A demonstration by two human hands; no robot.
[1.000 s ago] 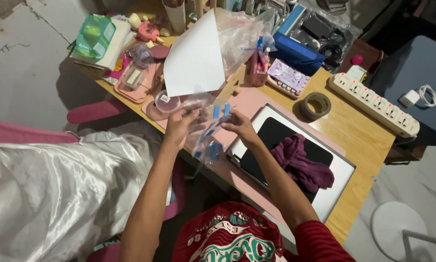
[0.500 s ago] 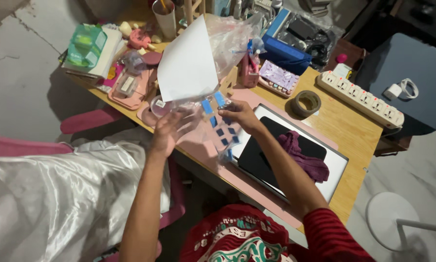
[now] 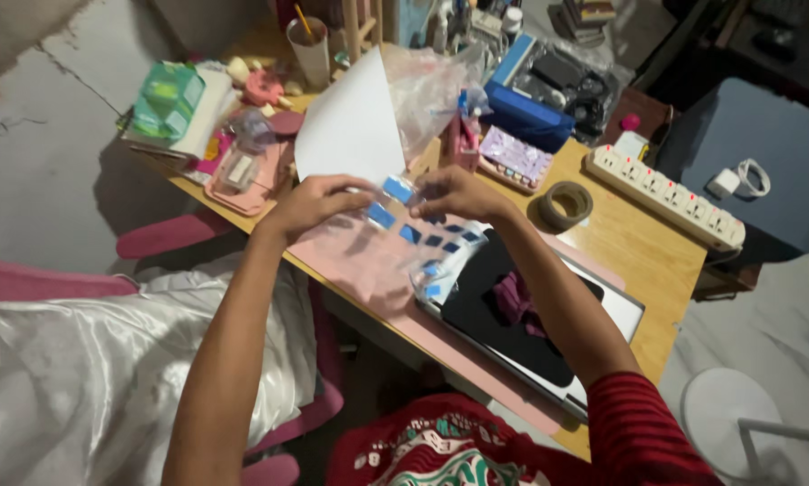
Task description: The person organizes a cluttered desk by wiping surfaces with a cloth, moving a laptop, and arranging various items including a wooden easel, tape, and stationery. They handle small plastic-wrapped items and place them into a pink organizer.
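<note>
Plastic bag with blue squares hangs between both hands. Left hand and right hand each pinch its top edge, fingers closed tight. Its long side drops down from them, over the pink mat, toward the person.

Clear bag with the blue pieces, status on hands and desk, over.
Left hand and right hand both grip clear bag of blue pieces, held above pink mat. White sheet upright just behind. Laptop under bag's lower end.
</note>
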